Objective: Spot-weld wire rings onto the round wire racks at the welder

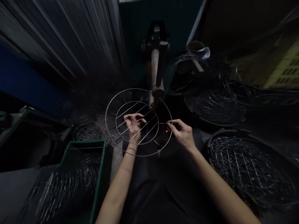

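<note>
Gripping round wire rack (137, 89) before me, both hands.
My left hand (134, 126) clamps its fingers around crosswires mid-rack; my right hand (182, 133) pinches fingertips on outer ring, right edge.

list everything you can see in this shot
round wire rack: 1, silver, held up in both hands
wooden post: 1, pale wood, straight ahead beyond the rack, dark metal fitting on top
black round tubs: 2, black, lower right and upper right, both holding wire racks
green crate: 1, green rim, lower left, holding wire racks
loose wire racks: a few, silver, on the floor left of the held rack
corrugated metal wall: 1, grey, upper left
blue panel: 1, dark blue, far left
left hand: 1, fingers around the rack's wires
right hand: 1, fingers pinching the rack near its rim
</note>
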Demonstrator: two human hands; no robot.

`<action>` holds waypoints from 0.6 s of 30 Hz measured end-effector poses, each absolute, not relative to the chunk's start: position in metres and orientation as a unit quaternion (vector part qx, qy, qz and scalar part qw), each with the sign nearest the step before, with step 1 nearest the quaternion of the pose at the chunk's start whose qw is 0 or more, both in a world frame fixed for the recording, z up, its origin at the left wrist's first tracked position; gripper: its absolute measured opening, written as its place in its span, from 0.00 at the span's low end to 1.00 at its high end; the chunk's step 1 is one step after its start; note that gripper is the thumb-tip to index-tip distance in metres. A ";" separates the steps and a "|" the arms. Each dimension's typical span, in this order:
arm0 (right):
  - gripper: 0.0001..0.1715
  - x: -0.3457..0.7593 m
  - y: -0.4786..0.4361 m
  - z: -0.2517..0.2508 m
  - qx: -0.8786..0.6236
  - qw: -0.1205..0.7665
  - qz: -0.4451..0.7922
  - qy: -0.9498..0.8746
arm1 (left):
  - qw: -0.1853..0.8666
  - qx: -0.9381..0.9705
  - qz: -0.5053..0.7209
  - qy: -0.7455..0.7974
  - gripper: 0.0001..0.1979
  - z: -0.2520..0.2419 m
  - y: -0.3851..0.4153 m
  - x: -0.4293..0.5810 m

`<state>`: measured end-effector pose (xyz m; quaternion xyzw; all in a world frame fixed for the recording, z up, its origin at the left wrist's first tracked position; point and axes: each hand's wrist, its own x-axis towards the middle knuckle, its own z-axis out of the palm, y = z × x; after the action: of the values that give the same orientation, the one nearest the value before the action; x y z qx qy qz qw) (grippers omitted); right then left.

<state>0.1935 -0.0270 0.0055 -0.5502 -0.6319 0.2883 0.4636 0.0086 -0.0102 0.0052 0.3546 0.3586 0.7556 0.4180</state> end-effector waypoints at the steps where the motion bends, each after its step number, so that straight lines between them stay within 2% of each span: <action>1: 0.15 0.194 -0.029 0.004 -0.553 0.464 0.288 -0.630 | 0.417 0.359 0.754 0.358 0.17 0.006 -0.012 0.008; 10: 0.11 0.213 -0.056 -0.017 -0.538 0.439 0.273 -0.667 | 0.456 0.355 0.710 0.401 0.14 0.001 -0.048 0.015; 18: 0.12 0.232 -0.075 -0.017 -0.529 0.420 0.315 -0.666 | 0.439 0.357 0.632 0.530 0.12 0.016 -0.070 0.032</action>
<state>0.2319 -0.0748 -0.0172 -0.5294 -0.6659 0.3154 0.4205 0.0322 -0.0700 0.0159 0.3570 0.5298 0.6316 0.4393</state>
